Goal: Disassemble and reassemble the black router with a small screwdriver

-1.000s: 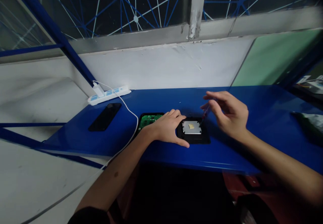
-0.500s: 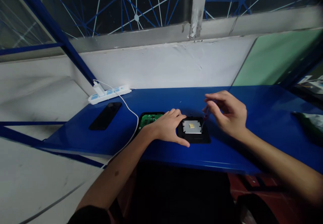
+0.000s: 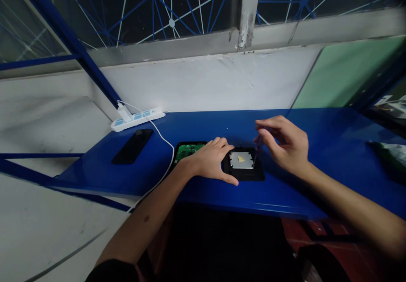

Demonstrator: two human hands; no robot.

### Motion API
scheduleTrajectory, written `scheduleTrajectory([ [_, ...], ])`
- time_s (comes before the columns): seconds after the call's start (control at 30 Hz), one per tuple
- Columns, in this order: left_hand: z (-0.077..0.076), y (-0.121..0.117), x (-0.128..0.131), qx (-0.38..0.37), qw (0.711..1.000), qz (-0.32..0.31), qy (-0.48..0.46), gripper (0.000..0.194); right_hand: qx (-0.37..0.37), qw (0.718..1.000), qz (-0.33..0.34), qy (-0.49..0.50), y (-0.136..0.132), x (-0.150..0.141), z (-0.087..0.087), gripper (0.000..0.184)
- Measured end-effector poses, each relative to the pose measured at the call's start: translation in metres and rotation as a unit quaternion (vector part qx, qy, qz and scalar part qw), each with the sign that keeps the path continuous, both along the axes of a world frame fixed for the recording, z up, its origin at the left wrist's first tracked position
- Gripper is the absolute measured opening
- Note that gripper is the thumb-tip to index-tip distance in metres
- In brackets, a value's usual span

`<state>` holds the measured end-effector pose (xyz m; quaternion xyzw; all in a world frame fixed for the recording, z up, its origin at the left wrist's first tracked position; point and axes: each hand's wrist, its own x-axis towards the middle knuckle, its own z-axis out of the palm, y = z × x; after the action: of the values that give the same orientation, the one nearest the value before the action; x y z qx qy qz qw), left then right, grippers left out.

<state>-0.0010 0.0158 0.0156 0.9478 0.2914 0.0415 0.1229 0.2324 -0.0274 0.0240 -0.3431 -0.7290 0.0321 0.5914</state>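
Black casing point(image 3: 249, 175) | left fingers point(image 3: 230, 180) spread against its left edge | right fingers point(image 3: 267, 139) pinch slim tool point(image 3: 258, 148) over its right | upright, steady pressure suits

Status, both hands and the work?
Left hand braced at black housing. Right hand holding thin tool, tip by silver plate's right edge. Cable left of housing, not across it.

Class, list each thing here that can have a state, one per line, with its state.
Black rectangular casing: flat, silver metal plate facing up.
Green circuit board: face up, partly hidden.
White plastic power strip: adapter plugged in.
Black rectangular phone: flat, unlit.
Left hand: fingers spread.
Right hand: closed on slim purplish tool.
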Motion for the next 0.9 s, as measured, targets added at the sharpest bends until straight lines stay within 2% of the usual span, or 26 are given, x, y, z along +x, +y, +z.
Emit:
scheduleTrajectory([
  [0.4, 0.0002, 0.0001, 0.0008, 0.005, 1.000, 0.002, -0.002, 0.108, 0.021, 0.999, -0.015, -0.025, 0.0004, 0.0016, -0.0005, 0.030],
  [0.67, 0.0007, -0.0007, 0.0005, 0.002, 1.000, 0.002, -0.007, 0.108, -0.013, 1.000, 0.012, 0.012, -0.0029, -0.0023, 0.0003, 0.025],
  [0.9, 0.0004, -0.0003, 0.0004, 0.007, 1.000, -0.001, -0.005, 0.107, -0.020, 1.000, 0.009, -0.006, -0.0015, -0.0007, -0.0020, 0.026],
])
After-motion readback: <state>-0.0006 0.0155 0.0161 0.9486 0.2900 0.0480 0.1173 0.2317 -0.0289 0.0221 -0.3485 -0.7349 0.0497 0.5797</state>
